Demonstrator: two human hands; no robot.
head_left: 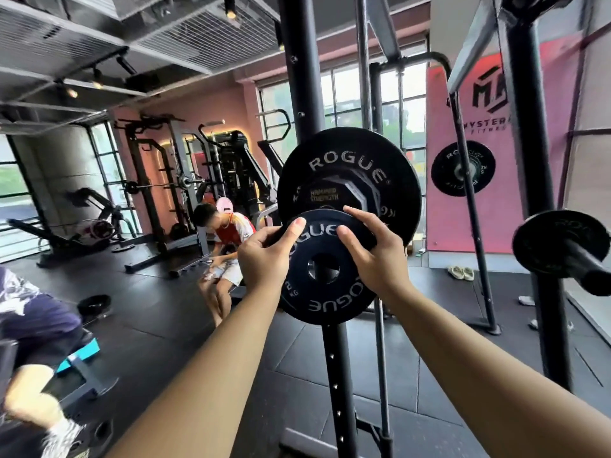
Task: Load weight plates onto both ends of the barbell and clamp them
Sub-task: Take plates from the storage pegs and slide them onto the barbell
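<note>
I hold a small black ROGUE plate (pixel 325 285) upright in both hands at the centre of the head view. My left hand (pixel 264 259) grips its left rim with the thumb on the face. On the right rim sits my right hand (pixel 373 256), fingers over the top edge. Just behind and above it, a larger black ROGUE plate (pixel 347 166) hangs on the barbell end, with the octagonal sleeve cap (pixel 344 196) showing at its middle. The small plate's hole is below that sleeve end.
A black rack upright (pixel 339 375) runs down behind the plates. At right, a storage peg (pixel 591 269) carries another plate (pixel 558 246) on a second upright (pixel 529 160). Two people are at left: one crouching (pixel 224 246), one on a bench (pixel 36 325). A loose plate (pixel 94 304) lies on the floor.
</note>
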